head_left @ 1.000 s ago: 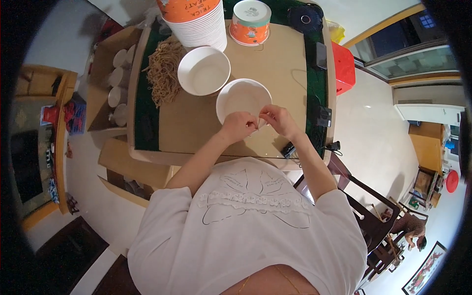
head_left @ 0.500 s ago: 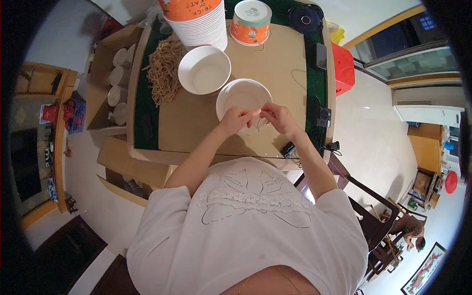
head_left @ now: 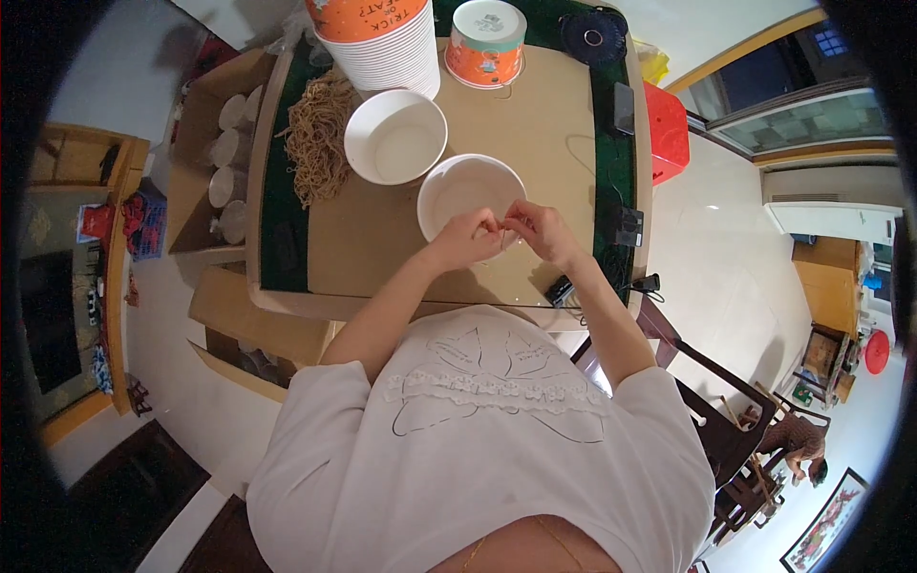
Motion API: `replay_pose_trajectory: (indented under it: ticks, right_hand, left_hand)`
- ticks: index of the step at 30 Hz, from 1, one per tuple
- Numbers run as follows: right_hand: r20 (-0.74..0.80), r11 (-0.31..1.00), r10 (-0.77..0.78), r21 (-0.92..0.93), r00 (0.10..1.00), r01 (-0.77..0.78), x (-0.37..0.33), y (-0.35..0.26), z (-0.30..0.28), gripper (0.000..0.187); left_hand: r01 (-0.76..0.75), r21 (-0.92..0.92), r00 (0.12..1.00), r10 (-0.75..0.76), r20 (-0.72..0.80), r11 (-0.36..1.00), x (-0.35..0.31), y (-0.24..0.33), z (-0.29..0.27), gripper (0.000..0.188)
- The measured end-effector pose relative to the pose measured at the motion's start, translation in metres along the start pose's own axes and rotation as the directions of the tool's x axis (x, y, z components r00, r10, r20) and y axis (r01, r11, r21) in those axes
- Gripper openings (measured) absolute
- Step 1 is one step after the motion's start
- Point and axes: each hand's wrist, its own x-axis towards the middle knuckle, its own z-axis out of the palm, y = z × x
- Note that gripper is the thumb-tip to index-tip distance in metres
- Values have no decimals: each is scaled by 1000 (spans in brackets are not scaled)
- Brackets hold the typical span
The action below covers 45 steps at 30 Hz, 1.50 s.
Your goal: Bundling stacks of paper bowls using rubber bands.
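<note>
A white-lined paper bucket (head_left: 458, 191) stands mouth up on the brown board, close to me. Both hands meet over its near right rim, thumbs and fingertips pinched together. Between them runs a thin tan cord, mostly hidden by the fingers. My left hand (head_left: 465, 239) is closed on one part of it, and my right hand (head_left: 541, 234) pinches it from the other side. Just beyond, to the left, is a second open bucket (head_left: 395, 138). A tangled heap of tan cords (head_left: 320, 138) lies left of that one.
A tall stack of orange-and-white buckets (head_left: 387, 57) rises at the back left. An upside-down orange bucket (head_left: 485, 62) with a cord handle sits at the back. Along the right edge are a round dark object (head_left: 594, 38) and small black devices (head_left: 626, 227). Cardboard boxes (head_left: 253, 296) flank the table's left.
My left fingers have curled inward and turned over at the bucket's rim. The cord loop that hung below the hands is now hardly visible. The bucket has barely shifted.
</note>
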Motion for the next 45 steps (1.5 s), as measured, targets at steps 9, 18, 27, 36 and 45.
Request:
replay_pose_trajectory:
  ticks: [9, 18, 27, 36, 45]
  right_hand:
    - [15, 999, 1, -35, 1000, 0, -2, -6, -5, 12]
    - [9, 999, -26, -23, 1000, 27, -1, 0, -2, 13]
    - [5, 997, 55, -46, 998, -54, -9, -15, 1, 12]
    - [-229, 929, -236, -338, 944, 151, -25, -22, 17, 6]
    - [-393, 1000, 7, -19, 919, -16, -39, -19, 25, 9]
  left_hand:
    - [-106, 61, 989, 99, 109, 992, -6, 2, -11, 11]
    - [-304, 436, 930, 363, -56, 847, -13, 4, 1, 23]
    - [-274, 357, 940, 328, -98, 893, -8, 13, 8, 11]
    - [-345, 346, 923, 382, -44, 873, -6, 7, 8, 14]
    - [-165, -41, 986, 164, -21, 986, -8, 18, 5, 11]
